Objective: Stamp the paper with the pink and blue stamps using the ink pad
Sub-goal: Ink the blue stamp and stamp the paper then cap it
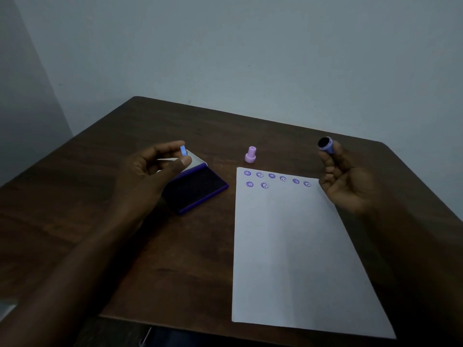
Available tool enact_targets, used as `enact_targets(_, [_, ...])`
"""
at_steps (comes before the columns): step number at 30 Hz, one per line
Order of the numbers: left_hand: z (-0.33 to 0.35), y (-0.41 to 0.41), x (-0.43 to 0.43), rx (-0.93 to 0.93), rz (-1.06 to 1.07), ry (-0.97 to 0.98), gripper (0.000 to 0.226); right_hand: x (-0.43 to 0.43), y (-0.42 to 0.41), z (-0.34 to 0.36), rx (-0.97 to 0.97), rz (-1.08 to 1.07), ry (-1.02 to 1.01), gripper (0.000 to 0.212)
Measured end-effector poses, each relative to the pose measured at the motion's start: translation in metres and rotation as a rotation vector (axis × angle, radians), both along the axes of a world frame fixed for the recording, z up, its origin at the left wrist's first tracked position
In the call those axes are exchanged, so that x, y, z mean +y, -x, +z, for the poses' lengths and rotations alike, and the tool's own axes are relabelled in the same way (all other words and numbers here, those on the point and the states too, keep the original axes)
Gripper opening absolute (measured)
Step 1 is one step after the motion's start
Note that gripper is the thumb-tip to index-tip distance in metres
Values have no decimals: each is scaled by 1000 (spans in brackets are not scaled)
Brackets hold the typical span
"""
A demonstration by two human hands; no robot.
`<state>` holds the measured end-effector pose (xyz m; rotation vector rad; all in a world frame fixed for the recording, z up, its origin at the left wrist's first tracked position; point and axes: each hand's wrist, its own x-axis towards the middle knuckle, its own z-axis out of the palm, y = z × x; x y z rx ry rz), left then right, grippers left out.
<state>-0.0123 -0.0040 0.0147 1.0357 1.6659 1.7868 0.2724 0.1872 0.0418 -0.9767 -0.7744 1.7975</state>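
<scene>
Blue stamp point(325, 144), inked face toward camera, gripped in right hand point(347, 181) at right of frame, raised above the paper point(295, 246) (eight purple marks along its top). Left hand point(150, 169) pinches a small blue cap point(183, 150) over the open ink pad point(198, 190). Pink stamp point(250, 154) stands upright at centre on the table point(125, 246).

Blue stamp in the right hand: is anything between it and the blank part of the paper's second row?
Nothing visible does. The right hand holds the small blue round stamp raised beside the white paper sheet, inked face up. The second row is bare after two purple prints; the pink stamp stands off the sheet.
</scene>
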Motion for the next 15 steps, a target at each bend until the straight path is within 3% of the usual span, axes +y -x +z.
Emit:
enact_targets(6, [0,-3,-4,-19,-124,-14,43,-20,29,11,-117,187,-185,36])
enact_targets(11, [-3,-5,-3,-18,-173,32,47,-58,65,12,-360,393,-524,39])
enact_targets(15, [-2,-8,-4,-2,-192,9,44,-78,89,10,-426,482,-639,27])
